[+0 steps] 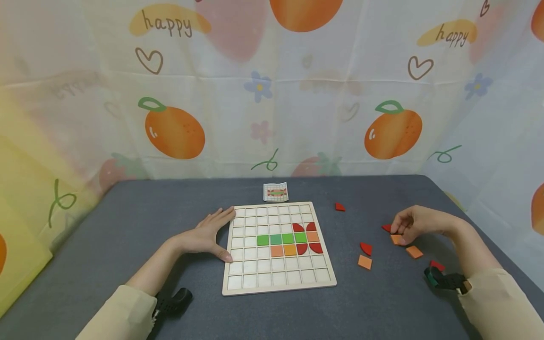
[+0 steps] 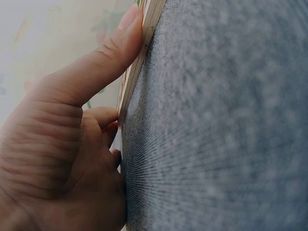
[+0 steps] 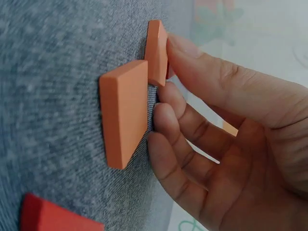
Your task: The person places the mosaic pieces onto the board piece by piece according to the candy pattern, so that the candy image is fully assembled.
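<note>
A wooden grid board (image 1: 278,290) lies on the table, and my left hand (image 1: 206,237) rests along its left edge, thumb and fingers spread. In the left wrist view the thumb (image 2: 103,62) presses the board's side (image 2: 132,79). The board holds several green square tiles (image 1: 263,240), orange tiles (image 1: 276,250) and red quarter-round tiles (image 1: 315,247). Off to the right, my right hand (image 1: 418,224) pinches an orange square tile (image 3: 155,55) at the table surface with curled fingers. Another orange tile (image 3: 126,115) lies just beside those fingers.
A small pattern card (image 1: 275,192) lies behind the board. Loose red tiles (image 1: 366,249) and orange tiles (image 1: 364,262) are scattered between the board and my right arm. One red tile (image 1: 340,207) sits farther back. A printed curtain (image 1: 276,118) hangs behind the table.
</note>
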The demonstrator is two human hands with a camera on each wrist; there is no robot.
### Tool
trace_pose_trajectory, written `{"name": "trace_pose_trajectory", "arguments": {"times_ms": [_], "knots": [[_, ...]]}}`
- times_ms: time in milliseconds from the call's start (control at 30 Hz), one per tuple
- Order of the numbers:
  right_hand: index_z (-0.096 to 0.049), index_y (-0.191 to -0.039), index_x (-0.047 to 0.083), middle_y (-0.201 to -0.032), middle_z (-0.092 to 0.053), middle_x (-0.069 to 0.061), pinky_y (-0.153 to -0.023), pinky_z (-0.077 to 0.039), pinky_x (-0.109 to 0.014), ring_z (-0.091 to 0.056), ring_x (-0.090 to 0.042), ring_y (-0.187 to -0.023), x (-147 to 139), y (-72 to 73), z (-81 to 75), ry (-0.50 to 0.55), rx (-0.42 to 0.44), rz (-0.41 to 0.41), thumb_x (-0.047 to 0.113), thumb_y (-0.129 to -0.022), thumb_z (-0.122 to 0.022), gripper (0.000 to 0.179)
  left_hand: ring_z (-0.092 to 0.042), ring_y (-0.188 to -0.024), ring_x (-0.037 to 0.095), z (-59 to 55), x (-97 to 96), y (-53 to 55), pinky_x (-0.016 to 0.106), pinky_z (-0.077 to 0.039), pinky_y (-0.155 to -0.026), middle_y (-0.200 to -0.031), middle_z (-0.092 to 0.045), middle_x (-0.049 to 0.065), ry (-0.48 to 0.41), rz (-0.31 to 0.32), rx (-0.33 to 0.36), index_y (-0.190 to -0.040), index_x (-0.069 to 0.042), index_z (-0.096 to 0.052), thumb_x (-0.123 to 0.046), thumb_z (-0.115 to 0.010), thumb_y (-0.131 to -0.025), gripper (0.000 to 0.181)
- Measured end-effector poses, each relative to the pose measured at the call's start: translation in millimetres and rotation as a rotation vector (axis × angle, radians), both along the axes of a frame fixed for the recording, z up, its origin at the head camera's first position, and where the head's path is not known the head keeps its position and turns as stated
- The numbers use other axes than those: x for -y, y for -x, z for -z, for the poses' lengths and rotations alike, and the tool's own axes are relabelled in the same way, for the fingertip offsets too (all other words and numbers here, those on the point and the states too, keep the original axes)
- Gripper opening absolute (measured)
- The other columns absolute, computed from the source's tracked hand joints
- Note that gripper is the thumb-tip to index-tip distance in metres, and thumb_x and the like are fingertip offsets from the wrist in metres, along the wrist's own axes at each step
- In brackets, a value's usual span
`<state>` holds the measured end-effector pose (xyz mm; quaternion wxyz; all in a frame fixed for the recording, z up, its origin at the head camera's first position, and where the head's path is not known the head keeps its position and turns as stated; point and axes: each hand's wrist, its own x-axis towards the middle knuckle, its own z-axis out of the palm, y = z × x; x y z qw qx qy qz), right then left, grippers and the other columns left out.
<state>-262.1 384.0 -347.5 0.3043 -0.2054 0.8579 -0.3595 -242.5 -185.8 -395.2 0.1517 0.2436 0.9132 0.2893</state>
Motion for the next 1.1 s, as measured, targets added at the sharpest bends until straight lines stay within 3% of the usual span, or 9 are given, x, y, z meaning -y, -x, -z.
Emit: {"name": "trace_pose_trajectory", "arguments": {"times_ms": [267, 567, 933, 1100], "knots": [[-0.065, -0.103, -0.007, -0.086, -0.066, -0.002, -0.066, -0.055, -0.026, -0.060, -0.005, -0.071, 7.7, -0.7, -1.3, -0.072, -0.055, -0.028, 0.010, -0.081, -0.078, 0.031, 0.002, -0.154, 0.047, -1.0, -1.5, -0.6, 0.069, -0.002, -0.120, -0.169, -0.006, 0.015, -0.010, 0.000, 0.009, -0.159, -0.005, -0.015, -0.051, -0.086, -0.068, 0.124], [-0.061, -0.094, -0.003, -0.084, -0.064, -0.006, -0.063, -0.054, -0.028, -0.059, -0.009, -0.069, 17.3, -1.7, -3.8, -0.125, -0.091, 0.015, 0.007, -0.078, -0.079, 0.026, 0.002, -0.154, 0.046, -1.9, -0.9, -1.0, 0.069, -0.002, -0.120, -0.169, -0.006, 0.014, 0.001, -0.001, 0.007, -0.159, -0.005, -0.015, -0.050, -0.086, -0.068, 0.124], [-0.063, -0.093, 0.001, -0.080, -0.065, -0.005, -0.064, -0.054, -0.028, -0.061, -0.012, -0.069, 23.9, -0.2, -8.1, -0.101, -0.123, 0.009, 0.006, -0.084, -0.073, 0.015, -0.001, -0.154, 0.047, -4.0, -2.5, -1.2, 0.069, -0.004, -0.120, -0.168, -0.007, 0.016, 0.002, 0.001, -0.001, -0.159, -0.004, -0.016, -0.049, -0.086, -0.068, 0.124], [-0.064, -0.098, 0.001, -0.083, -0.071, -0.008, -0.068, -0.056, -0.031, -0.068, -0.019, -0.074, 35.3, 0.0, -11.9, -0.054, -0.158, -0.018, 0.013, -0.086, -0.074, 0.019, -0.001, -0.154, 0.047, -3.0, -3.2, -0.6, 0.069, -0.003, -0.120, -0.168, -0.007, 0.017, 0.000, 0.004, -0.005, -0.159, -0.004, -0.016, -0.048, -0.087, -0.068, 0.123]]}}
